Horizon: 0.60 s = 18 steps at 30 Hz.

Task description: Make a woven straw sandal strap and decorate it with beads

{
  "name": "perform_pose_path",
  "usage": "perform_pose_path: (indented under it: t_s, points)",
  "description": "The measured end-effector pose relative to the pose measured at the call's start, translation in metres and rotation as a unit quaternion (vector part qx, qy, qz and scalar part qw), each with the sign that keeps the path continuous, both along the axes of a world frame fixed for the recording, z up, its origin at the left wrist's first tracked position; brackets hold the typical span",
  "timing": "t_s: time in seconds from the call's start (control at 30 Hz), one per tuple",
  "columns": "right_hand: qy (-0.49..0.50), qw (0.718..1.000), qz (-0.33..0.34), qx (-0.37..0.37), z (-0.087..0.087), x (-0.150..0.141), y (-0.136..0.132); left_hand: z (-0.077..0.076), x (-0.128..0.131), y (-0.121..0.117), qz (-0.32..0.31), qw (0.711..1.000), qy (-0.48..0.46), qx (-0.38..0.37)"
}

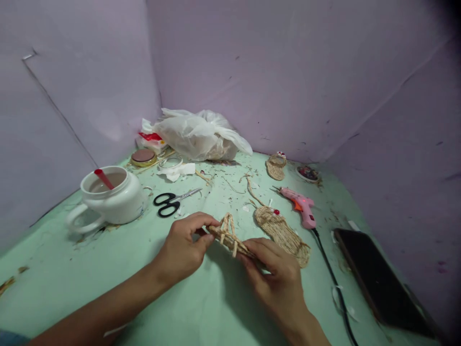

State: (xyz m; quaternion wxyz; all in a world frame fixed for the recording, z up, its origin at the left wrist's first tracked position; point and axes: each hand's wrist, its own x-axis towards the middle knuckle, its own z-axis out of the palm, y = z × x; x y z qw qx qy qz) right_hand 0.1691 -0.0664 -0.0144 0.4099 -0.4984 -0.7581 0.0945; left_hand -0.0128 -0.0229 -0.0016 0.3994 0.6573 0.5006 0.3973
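Observation:
Between my two hands, just above the table, is a small woven straw sandal [230, 239], seen edge-on with braided straps standing up from it. My left hand [187, 245] pinches its far left end between thumb and fingers. The other end is gripped by my right hand [275, 274], which hides part of the sole. Behind my right hand lies a second straw sandal [283, 233] with a red bead [276, 212] near its top and a loose strand of cord [254, 191] beyond it. A pink glue gun [300, 205] rests to the right of that sandal.
Black-handled scissors [169, 203] lie left of centre, beside a white mug [118, 197] holding a red stick. At the back are a plastic bag [201, 134], a round tin [143, 157], a tiny sandal [276, 166] and a dish of beads [308, 173]. A dark phone [378, 278] lies at right.

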Motion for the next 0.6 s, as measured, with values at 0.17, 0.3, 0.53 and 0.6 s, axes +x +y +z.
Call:
perform_pose_path:
  t_s: [0.17,0.3,0.53,0.6]
  points:
    - [0.040,0.998,0.017,-0.049,0.004,0.007,-0.001,-0.003,0.000,0.000,-0.033,0.998,0.023,0.038]
    - [0.155,0.984,-0.088,-0.031,0.013,0.023,-0.001,-0.002,-0.002,-0.001,-0.021,0.994,0.025,0.101]
    - [0.286,0.906,-0.311,0.004,0.037,0.087,0.027,-0.002,-0.006,0.006,0.159,0.983,-0.006,0.094]
    - [0.279,0.896,-0.346,-0.006,0.041,0.108,0.037,0.000,-0.006,0.006,0.186,0.980,-0.016,0.072]
